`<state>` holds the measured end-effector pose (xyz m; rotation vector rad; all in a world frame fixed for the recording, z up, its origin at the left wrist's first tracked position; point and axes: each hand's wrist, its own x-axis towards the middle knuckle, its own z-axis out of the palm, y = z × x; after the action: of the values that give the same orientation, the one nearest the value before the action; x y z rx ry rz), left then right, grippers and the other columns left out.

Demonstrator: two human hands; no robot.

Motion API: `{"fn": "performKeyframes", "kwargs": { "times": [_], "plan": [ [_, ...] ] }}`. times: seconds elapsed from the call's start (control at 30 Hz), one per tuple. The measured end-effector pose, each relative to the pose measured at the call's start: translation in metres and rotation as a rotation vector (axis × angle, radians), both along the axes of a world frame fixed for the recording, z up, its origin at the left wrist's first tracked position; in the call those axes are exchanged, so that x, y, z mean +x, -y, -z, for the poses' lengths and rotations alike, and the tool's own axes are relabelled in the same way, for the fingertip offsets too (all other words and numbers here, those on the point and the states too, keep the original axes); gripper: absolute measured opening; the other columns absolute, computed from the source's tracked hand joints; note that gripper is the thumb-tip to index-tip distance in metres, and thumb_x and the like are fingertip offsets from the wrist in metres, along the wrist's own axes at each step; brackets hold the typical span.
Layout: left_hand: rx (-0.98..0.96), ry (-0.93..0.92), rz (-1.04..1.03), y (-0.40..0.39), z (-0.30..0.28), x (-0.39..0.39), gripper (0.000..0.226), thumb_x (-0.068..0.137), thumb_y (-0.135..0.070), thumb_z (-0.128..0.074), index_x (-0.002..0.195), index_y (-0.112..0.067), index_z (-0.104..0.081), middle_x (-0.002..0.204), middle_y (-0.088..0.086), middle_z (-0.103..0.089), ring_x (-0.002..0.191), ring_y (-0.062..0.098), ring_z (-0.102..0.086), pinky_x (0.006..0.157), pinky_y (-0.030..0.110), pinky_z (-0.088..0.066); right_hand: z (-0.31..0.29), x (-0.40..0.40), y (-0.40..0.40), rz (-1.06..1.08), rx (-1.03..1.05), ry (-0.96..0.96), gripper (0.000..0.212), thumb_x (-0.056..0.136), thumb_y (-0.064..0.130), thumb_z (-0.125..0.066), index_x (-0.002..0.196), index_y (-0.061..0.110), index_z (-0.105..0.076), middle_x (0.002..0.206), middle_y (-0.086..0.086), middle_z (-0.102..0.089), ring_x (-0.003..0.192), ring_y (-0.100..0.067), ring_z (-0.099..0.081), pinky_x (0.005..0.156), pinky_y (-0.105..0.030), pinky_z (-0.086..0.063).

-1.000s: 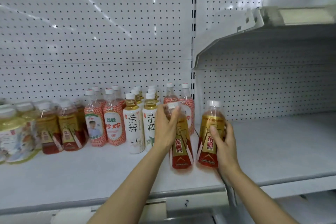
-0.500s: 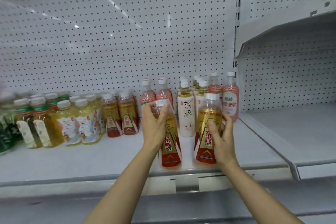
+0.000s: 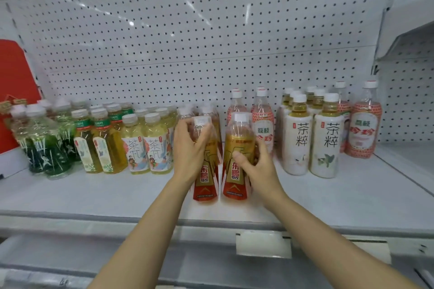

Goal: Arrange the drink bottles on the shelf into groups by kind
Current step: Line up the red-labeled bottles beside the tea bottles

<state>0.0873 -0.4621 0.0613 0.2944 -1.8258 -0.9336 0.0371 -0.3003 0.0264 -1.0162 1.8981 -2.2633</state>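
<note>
The left hand is wrapping its grip around the upper body of one red-and-gold bottle, and the right hand is gripping a matching bottle at mid-height. Both bottles are standing upright, just beside each other, near the front edge of the shelf. They are probably being held side by side because they belong with the same-kind bottles standing directly behind them towards the back edge. Those rear bottles are blurring together and are partly hidden by the left hand, so their count is hard to tell. The green bottles at the left end are also smearing.
</note>
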Motion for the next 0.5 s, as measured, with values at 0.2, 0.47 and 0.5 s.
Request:
{"fn": "performKeyframes", "kwargs": {
  "times": [0.2,0.47,0.5],
  "plan": [
    [0.026,0.008,-0.052,0.048,0.001,-0.009,0.038,0.088,-0.054,-0.060,0.111,-0.024,-0.052,0.101,-0.004,-0.057,0.090,0.020,-0.058,0.079,0.043,-0.053,-0.003,-0.008,0.051,-0.122,0.061,0.012,0.058,0.086,0.023,-0.071,0.133,0.034,-0.040,0.124,0.007,-0.060,0.111,-0.007,-0.061,0.087,-0.028,-0.055],
    [-0.032,0.106,-0.009,0.092,0.005,-0.027,0.051,0.094,-0.057,-0.054,0.127,-0.018,-0.046,0.116,-0.002,-0.055,0.103,0.018,-0.056,0.088,0.041,-0.051,0.002,-0.028,0.102,-0.076,0.142,0.029,0.067,0.087,0.028,-0.070,0.143,0.033,-0.034,0.130,0.007,-0.059,0.117,-0.011,-0.060,0.093,-0.038,-0.055],
    [-0.056,0.112,-0.007,0.093,0.004,-0.026,0.053,0.095,-0.055,-0.053,0.130,-0.016,-0.045,0.120,-0.001,-0.054,0.107,0.018,-0.055,0.090,0.039,-0.049,0.001,-0.030,0.103,-0.056,0.160,0.017,0.067,0.087,0.030,-0.070,0.143,0.035,-0.034,0.132,0.008,-0.057,0.119,-0.010,-0.059,0.094,-0.038,-0.054]
  ]
}}
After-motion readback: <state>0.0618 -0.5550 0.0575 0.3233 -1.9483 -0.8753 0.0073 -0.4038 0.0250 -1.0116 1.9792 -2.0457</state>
